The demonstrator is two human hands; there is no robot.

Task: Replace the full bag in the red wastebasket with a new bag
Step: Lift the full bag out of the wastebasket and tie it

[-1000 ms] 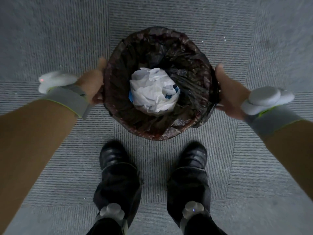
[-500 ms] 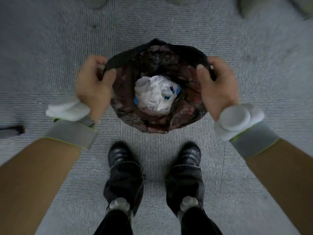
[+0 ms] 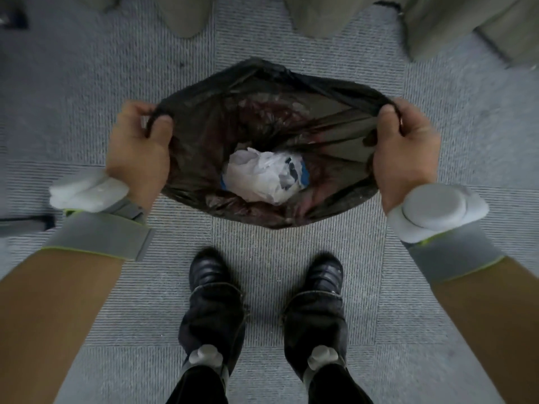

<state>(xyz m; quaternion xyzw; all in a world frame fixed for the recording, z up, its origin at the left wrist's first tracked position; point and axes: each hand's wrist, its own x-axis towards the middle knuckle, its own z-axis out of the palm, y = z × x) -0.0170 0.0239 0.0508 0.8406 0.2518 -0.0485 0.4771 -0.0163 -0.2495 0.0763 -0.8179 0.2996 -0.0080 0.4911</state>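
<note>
A thin black bin bag (image 3: 256, 112) hangs open in front of me, its mouth stretched wide. My left hand (image 3: 140, 153) is shut on the bag's left edge and my right hand (image 3: 405, 150) is shut on its right edge. Crumpled white plastic with blue marks (image 3: 265, 176) lies at the bottom of the bag. A dark reddish colour shows through the bag's film, but the red wastebasket itself is hidden under the bag and I cannot make out its rim.
Grey carpet tiles (image 3: 291, 258) cover the floor. My two black shoes (image 3: 210, 272) stand just below the bag. Olive-grey fabric or furniture (image 3: 437, 21) crosses the top edge. A dark flat object (image 3: 26, 223) lies at the far left.
My hands went from the sides of the basket to gripping the bag's rim. They have since spread apart and risen, pulling the bag mouth wide and up.
</note>
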